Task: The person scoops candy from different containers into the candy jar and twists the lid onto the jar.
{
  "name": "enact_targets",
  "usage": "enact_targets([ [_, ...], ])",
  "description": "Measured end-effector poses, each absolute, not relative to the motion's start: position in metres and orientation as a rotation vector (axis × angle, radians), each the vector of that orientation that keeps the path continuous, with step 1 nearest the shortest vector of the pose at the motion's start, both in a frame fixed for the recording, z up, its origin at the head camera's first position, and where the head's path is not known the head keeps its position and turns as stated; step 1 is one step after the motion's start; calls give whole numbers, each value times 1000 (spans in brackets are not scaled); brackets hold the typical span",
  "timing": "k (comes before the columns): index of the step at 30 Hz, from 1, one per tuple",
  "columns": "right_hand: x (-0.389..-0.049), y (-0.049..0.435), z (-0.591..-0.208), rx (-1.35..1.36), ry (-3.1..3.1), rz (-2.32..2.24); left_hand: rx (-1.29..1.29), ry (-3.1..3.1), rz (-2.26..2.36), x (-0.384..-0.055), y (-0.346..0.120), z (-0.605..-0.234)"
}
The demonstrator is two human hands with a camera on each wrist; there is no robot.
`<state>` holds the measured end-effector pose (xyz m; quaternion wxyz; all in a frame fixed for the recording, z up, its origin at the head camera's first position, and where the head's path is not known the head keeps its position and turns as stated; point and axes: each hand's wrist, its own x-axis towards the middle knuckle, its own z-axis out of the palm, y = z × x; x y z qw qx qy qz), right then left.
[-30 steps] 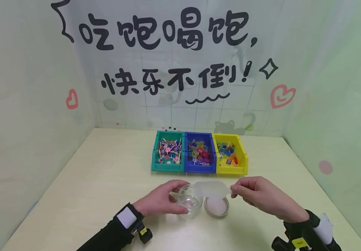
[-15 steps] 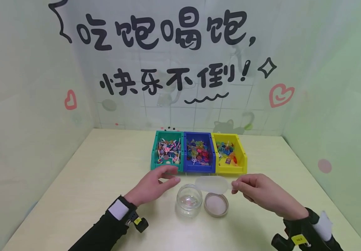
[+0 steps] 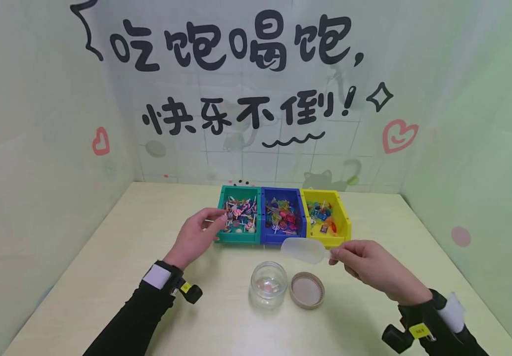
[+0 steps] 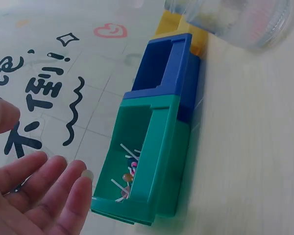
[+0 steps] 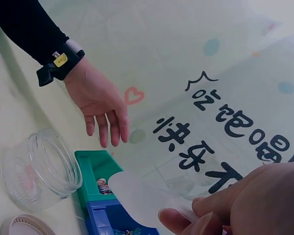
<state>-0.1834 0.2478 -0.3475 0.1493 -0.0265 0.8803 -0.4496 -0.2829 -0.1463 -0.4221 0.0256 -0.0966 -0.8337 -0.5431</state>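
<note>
My left hand (image 3: 197, 236) is at the left side of the green bin (image 3: 239, 238), its fingers relaxed and holding nothing. Small lollipop-shaped pieces (image 4: 129, 177) lie inside that bin. Between thumb and fingers my right hand (image 3: 373, 267) pinches the handle of a translucent white scoop (image 3: 303, 250). The scoop is held above the table, in front of the blue bin (image 3: 283, 239) and the yellow bin (image 3: 342, 240). Below it on the table stands a clear jar (image 3: 268, 286), mouth up, with no lid on. Its round lid (image 3: 307, 290) lies just to the right of the jar.
Colourful small pieces fill part of the blue and yellow bins, which stand side by side with the green one. Behind the bins rises a printed wall cloth (image 3: 247, 163). The pale table (image 3: 171, 316) is bounded by cloth walls left and right.
My left hand has let go of the jar and moved up and left to the green bin. The right hand has raised the scoop slightly, away from the jar and lid.
</note>
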Motion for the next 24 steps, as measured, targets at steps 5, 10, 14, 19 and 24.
enact_targets([
  [5,-188,251,-349,-78,2536,-1325,-155,-2531,-1660,-299,-152,-424],
  [10,-194,253,-350,-65,2542,-1364,-87,-2552,-1605,-315,-153,-428],
  [14,-202,252,-350,-39,2546,-1392,-74,-2613,-1532,-325,-154,-433],
  [19,-211,253,-348,-11,2554,-1427,-94,-2702,-1443,-334,-152,-439],
  [24,-222,252,-350,-12,2564,-1430,-104,-2726,-1406,-334,-150,-441],
])
